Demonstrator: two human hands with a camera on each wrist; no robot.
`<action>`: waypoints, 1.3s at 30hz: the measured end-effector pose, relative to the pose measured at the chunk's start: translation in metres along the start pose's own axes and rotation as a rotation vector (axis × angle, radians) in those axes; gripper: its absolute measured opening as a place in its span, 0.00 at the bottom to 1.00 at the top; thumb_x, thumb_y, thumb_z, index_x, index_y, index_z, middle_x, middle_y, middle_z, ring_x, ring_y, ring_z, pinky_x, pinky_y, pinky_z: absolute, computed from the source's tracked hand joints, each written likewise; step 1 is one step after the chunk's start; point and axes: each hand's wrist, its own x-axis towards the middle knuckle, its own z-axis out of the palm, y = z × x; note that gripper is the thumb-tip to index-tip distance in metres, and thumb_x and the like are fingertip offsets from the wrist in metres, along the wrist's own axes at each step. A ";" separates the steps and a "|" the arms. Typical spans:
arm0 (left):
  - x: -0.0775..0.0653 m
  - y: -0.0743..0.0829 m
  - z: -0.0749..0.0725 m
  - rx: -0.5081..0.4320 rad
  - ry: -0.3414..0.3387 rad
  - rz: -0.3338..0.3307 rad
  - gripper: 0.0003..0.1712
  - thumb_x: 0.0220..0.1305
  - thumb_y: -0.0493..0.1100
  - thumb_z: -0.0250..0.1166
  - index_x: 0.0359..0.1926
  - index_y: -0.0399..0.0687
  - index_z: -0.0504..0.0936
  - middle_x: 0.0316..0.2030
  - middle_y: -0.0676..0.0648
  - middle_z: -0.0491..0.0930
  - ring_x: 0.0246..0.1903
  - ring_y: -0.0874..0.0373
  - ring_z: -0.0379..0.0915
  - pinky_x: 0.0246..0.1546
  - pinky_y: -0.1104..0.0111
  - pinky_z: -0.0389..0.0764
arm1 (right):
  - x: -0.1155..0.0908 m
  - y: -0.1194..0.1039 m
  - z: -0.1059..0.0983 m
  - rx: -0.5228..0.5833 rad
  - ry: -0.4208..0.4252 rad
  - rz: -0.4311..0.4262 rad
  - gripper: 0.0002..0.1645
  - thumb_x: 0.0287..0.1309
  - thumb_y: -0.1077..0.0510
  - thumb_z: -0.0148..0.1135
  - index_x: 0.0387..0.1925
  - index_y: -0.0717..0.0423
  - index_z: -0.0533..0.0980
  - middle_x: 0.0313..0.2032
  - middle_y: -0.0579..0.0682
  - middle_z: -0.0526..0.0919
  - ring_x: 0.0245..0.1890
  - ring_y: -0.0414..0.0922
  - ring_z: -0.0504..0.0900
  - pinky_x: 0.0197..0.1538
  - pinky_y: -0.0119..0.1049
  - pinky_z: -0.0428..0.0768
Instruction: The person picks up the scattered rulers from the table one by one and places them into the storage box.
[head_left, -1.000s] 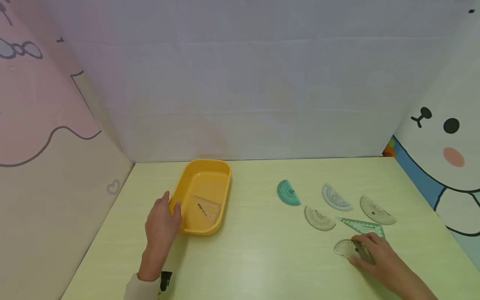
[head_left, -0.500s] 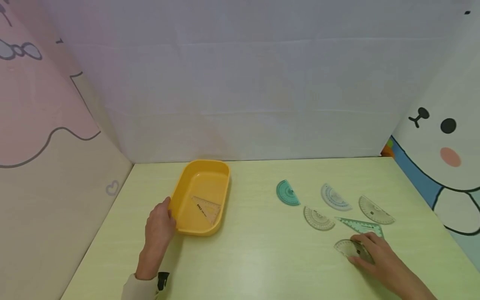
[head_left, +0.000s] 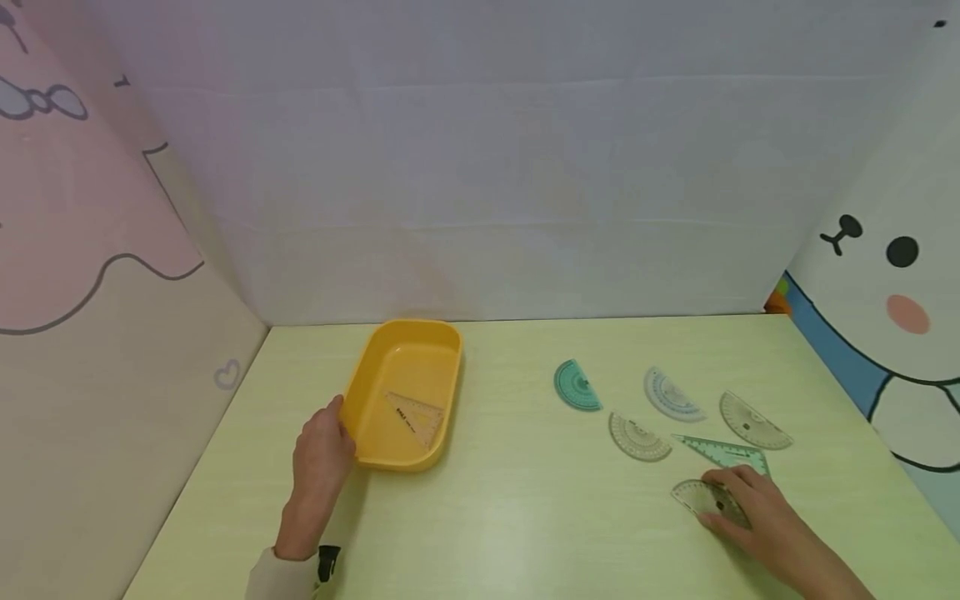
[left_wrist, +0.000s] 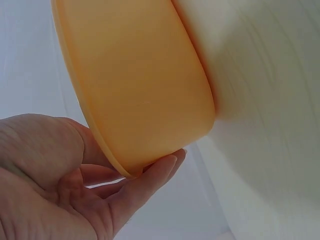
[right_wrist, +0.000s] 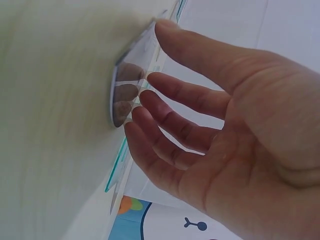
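Observation:
My left hand (head_left: 322, 454) grips the near left rim of a yellow plastic tray (head_left: 401, 462); in the left wrist view its fingers (left_wrist: 145, 187) lie along the outer wall. A clear set square (head_left: 416, 417) lies in the tray. At the right, my right hand (head_left: 757, 517) holds a clear protractor (head_left: 690, 496) by its edges, thumb on one side and fingertips on the other. In the right wrist view, the fingertips (right_wrist: 150, 100) meet this protractor (right_wrist: 122, 92) close to the tabletop. A green set square (head_left: 723, 452) lies just beyond this hand, partly hidden by it.
Beyond the right hand lie a teal protractor (head_left: 576, 387), a bluish clear protractor (head_left: 671, 396), and clear protractors at the middle (head_left: 637, 437) and far right (head_left: 753, 422). A white wall panel (head_left: 510, 208) stands behind the pale table (head_left: 480, 533), with printed panels on both sides.
My left thumb, seen spread over the tray's rim a second ago, has drawn in against the rim. The right hand and the protractor have stayed almost still.

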 end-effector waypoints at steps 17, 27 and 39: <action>-0.006 0.003 0.003 -0.012 -0.011 -0.005 0.26 0.69 0.25 0.51 0.68 0.21 0.67 0.50 0.22 0.77 0.39 0.35 0.78 0.40 0.45 0.81 | -0.001 0.000 0.002 -0.003 0.021 -0.017 0.27 0.44 0.58 0.82 0.47 0.54 0.81 0.41 0.41 0.75 0.38 0.43 0.74 0.38 0.41 0.77; -0.011 0.005 0.005 0.001 0.003 0.031 0.25 0.69 0.25 0.52 0.66 0.21 0.69 0.46 0.23 0.78 0.37 0.36 0.79 0.38 0.46 0.82 | -0.001 0.000 0.001 0.011 0.000 -0.005 0.26 0.46 0.57 0.81 0.48 0.54 0.81 0.42 0.42 0.75 0.39 0.43 0.74 0.39 0.41 0.77; -0.018 0.014 0.009 0.000 0.011 0.051 0.24 0.70 0.26 0.54 0.66 0.20 0.69 0.47 0.24 0.79 0.38 0.38 0.79 0.43 0.45 0.81 | -0.001 0.001 0.001 0.013 0.007 -0.003 0.26 0.45 0.58 0.82 0.47 0.54 0.81 0.41 0.42 0.75 0.38 0.43 0.74 0.38 0.41 0.77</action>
